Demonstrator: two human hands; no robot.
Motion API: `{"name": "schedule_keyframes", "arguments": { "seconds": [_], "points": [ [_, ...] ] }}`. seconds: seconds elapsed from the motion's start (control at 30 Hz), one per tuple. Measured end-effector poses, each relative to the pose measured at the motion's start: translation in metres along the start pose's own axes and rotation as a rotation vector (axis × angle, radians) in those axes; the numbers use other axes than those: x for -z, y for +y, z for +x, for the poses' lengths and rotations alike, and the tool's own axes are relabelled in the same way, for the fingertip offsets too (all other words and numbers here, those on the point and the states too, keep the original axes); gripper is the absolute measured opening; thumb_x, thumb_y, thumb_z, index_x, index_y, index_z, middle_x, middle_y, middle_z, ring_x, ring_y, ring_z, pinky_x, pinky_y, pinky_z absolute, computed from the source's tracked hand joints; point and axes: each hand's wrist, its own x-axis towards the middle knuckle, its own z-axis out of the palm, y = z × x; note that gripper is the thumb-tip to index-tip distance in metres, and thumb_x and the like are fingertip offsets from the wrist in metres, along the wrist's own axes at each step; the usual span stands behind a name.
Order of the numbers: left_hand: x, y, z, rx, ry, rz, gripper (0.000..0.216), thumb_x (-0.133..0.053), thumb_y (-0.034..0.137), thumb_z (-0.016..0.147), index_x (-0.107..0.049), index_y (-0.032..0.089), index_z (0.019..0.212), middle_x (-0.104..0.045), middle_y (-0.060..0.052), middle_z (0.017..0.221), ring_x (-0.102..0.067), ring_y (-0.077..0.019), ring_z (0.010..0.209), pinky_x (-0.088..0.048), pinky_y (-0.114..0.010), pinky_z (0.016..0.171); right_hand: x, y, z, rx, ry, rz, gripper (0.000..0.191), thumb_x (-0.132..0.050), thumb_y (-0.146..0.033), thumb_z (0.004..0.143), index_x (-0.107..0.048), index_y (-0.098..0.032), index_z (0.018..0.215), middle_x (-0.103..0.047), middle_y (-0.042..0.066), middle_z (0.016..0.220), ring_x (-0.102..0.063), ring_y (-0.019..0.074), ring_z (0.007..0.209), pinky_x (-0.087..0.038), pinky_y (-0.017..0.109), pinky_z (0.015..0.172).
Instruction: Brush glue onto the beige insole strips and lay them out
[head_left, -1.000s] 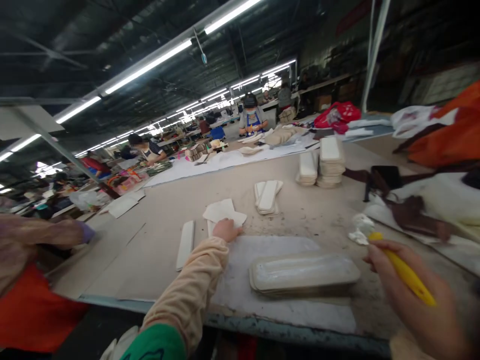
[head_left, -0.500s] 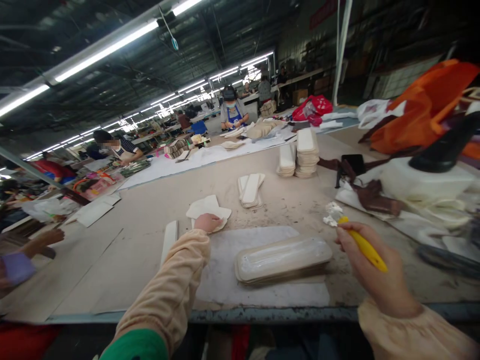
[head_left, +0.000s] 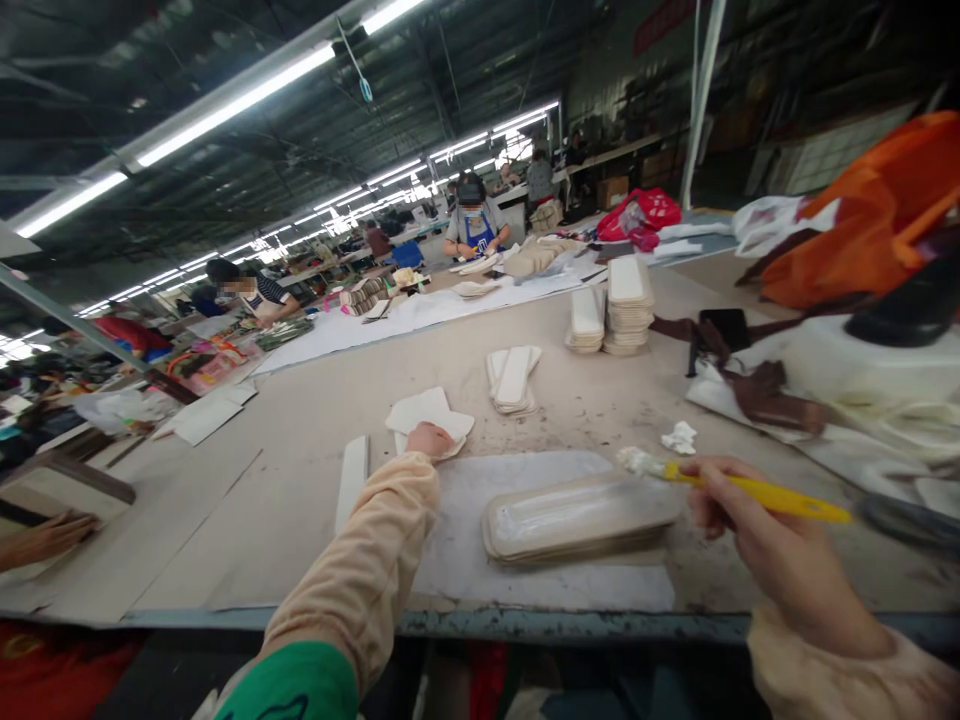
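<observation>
My right hand (head_left: 757,540) is closed round a yellow-handled brush (head_left: 739,485). Its whitish bristles hover at the right end of a stack of long beige pieces (head_left: 577,517), whose top looks glossy. The stack lies on a white sheet (head_left: 510,560) near the table's front edge. My left hand (head_left: 429,438), in a tan sleeve, rests curled on a small pile of white fabric pieces (head_left: 431,412) behind the sheet. A single long white strip (head_left: 351,482) lies left of my left arm.
More piles of beige pieces (head_left: 514,378) and taller stacks (head_left: 628,305) stand farther back. A crumpled white scrap (head_left: 679,437), a dark strap, white cloth and an orange bag (head_left: 870,215) crowd the right. Another person's hand (head_left: 45,535) rests at the left edge. Other workers sit at far tables.
My right hand has turned the brush from pointing away to lying sideways, bristles now at the stack's right end. My left hand stayed on the white pile.
</observation>
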Motion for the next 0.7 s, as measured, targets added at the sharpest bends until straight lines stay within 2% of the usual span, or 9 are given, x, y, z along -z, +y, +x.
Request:
{"name": "schedule_keyframes", "arguments": {
  "seconds": [0.13,0.27,0.4,0.57,0.7],
  "points": [
    [-0.001,0.001,0.004,0.018,0.028,0.030,0.035,-0.059,0.036,0.093,-0.057,0.016,0.122,-0.060,-0.010,0.123,-0.062,-0.0224,0.105,-0.054,-0.044,0.088,-0.002,0.002,-0.006,-0.062,-0.120,0.126,0.037,-0.056,-0.055,0.089,-0.060,-0.018,0.096,-0.050,-0.003,0.055,-0.045,0.0120,0.051,-0.036,0.024,0.048],
    [-0.005,0.002,0.002,0.048,0.089,0.063,0.035,-0.059,0.036,0.093,-0.057,0.017,0.123,-0.059,-0.010,0.124,-0.061,-0.0226,0.106,-0.054,-0.044,0.089,-0.004,0.007,-0.008,-0.111,-0.233,0.153,0.038,-0.053,-0.056,0.090,-0.059,-0.019,0.095,-0.047,-0.004,0.054,-0.041,0.0111,0.049,-0.033,0.023,0.047],
    [-0.007,0.001,-0.003,0.064,0.139,0.075,0.035,-0.059,0.036,0.093,-0.057,0.017,0.122,-0.059,-0.010,0.124,-0.061,-0.0226,0.106,-0.054,-0.044,0.089,-0.015,0.002,-0.010,-0.158,-0.334,0.089,0.043,-0.050,-0.061,0.090,-0.058,-0.019,0.092,-0.047,-0.004,0.053,-0.041,0.0117,0.047,-0.033,0.025,0.047],
    [-0.006,-0.003,-0.009,0.015,0.161,0.050,0.034,-0.058,0.035,0.093,-0.058,0.016,0.121,-0.060,-0.009,0.122,-0.062,-0.0221,0.105,-0.054,-0.044,0.089,-0.029,-0.005,-0.012,-0.167,-0.436,-0.028,0.045,-0.047,-0.064,0.089,-0.057,-0.020,0.084,-0.048,-0.004,0.052,-0.042,0.0116,0.048,-0.034,0.025,0.049],
    [-0.006,-0.002,-0.009,0.027,0.182,0.001,0.033,-0.058,0.035,0.093,-0.059,0.016,0.120,-0.061,-0.009,0.121,-0.062,-0.0219,0.105,-0.054,-0.044,0.089,-0.025,-0.006,-0.011,-0.197,-0.422,-0.112,0.047,-0.047,-0.066,0.088,-0.056,-0.020,0.081,-0.048,-0.005,0.051,-0.042,0.0109,0.047,-0.035,0.024,0.048]
  ]
}}
